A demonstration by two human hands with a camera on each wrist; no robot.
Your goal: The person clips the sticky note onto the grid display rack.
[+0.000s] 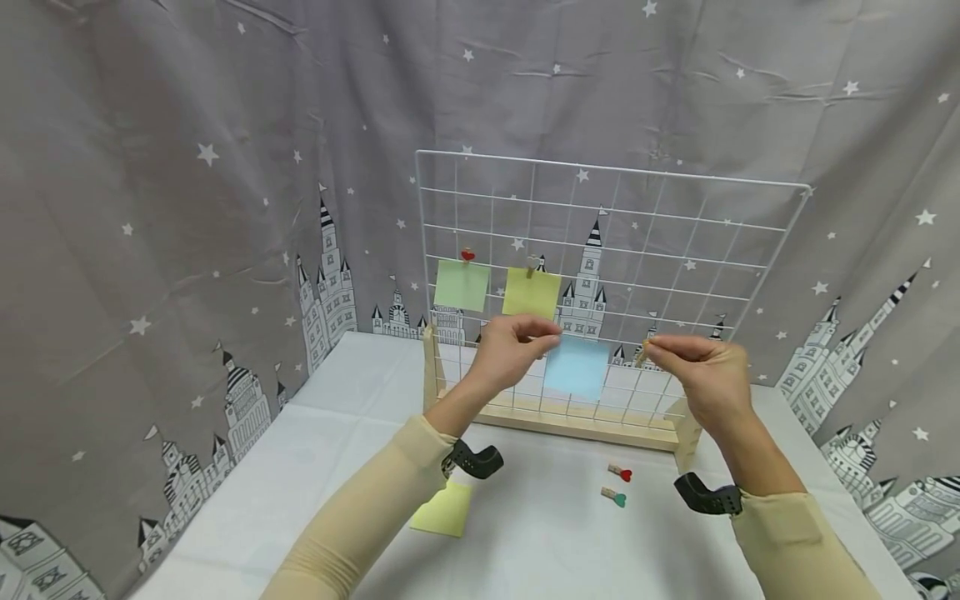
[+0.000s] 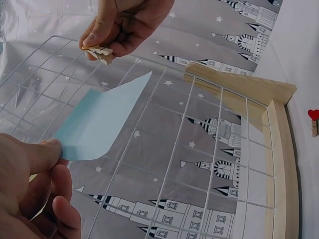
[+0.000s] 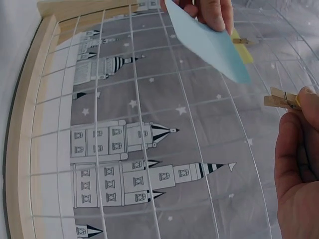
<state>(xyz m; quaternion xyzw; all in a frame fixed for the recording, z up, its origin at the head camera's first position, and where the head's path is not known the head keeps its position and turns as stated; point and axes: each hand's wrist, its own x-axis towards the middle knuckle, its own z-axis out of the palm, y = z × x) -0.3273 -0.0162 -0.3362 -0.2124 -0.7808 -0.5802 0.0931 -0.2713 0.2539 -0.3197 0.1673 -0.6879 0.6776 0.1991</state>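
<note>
In the head view my left hand pinches a light blue paper note by its upper left corner, in front of a white wire grid. To its right, my right hand holds a small wooden clothespin between thumb and fingertips. The clothespin is apart from the note in the right wrist view. A green note hangs on the grid under a red heart clothespin. Beside it hangs a yellow note with a pale heart clothespin; the left hand is just below.
A wooden base holds the grid upright on a white-covered table. Two loose clothespins, one with a red heart and one with a green heart, lie before it. Yellow paper lies near the left forearm. A grey curtain hangs behind.
</note>
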